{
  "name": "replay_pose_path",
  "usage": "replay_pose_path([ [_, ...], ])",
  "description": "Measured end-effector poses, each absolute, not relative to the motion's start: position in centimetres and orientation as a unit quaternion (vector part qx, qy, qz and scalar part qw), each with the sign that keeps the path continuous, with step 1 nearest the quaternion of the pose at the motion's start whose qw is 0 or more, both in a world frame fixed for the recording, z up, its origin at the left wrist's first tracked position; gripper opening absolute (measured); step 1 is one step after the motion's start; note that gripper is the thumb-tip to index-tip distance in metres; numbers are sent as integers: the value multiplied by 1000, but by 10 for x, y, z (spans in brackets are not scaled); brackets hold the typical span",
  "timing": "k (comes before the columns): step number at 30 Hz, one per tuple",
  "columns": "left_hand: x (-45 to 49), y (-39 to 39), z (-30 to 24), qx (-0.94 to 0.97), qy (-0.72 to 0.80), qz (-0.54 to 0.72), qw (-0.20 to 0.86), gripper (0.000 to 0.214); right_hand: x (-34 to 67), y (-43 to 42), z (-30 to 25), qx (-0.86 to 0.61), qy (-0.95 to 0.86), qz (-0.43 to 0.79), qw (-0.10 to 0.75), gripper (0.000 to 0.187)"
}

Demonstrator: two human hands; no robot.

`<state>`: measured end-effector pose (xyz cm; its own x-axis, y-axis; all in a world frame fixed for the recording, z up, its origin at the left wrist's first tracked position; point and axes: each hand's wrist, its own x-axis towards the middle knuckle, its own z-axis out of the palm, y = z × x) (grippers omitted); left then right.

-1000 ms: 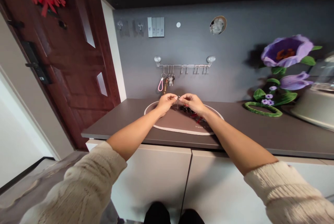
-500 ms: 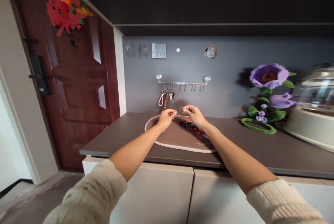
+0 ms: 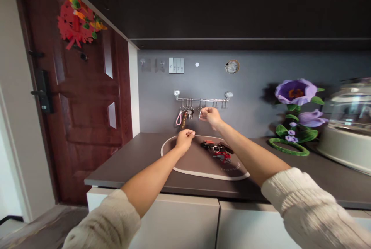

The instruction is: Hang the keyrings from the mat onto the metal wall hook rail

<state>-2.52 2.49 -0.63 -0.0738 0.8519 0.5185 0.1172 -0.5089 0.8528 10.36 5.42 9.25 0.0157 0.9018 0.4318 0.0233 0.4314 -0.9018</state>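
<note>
My right hand [image 3: 211, 116] pinches a key ring [image 3: 199, 109] just below the hooks of the metal hook rail [image 3: 203, 99]; a thin key [image 3: 199, 116] dangles from it. Whether the ring rests on a hook I cannot tell. My left hand [image 3: 184, 140] is lower, above the mat, with thumb and forefinger pressed together; what they hold, if anything, is too small to see. On the brown mat [image 3: 185, 160] lies a pile of keychains [image 3: 220, 150], with red and black pieces and a ring. A pink strap [image 3: 179, 117], a brown tag [image 3: 184, 120] and several keys [image 3: 190, 113] hang from the rail's left hooks.
A dark counter [image 3: 124, 156] carries the mat. Standing on its right are a purple knitted flower [image 3: 296, 92] and a clear-domed appliance [image 3: 348, 140]. Overhead, a dark shelf [image 3: 217, 13] juts out. A reddish-brown door [image 3: 87, 125] is at left.
My right hand has risen with the key ring from above the pile to the rail's hooks. The left hand stays low, still pinched. The camera view has tilted slightly upward.
</note>
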Motion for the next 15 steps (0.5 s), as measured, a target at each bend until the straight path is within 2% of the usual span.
replay_pose_path([
  [6, -24, 17, -2, 605, 401, 616, 305, 10, 99, 73, 108, -416, -542, 376, 626, 14],
  [15, -23, 19, -4, 613, 399, 615, 294, 10, 93, 94, 107, -456, -463, 393, 651, 14],
])
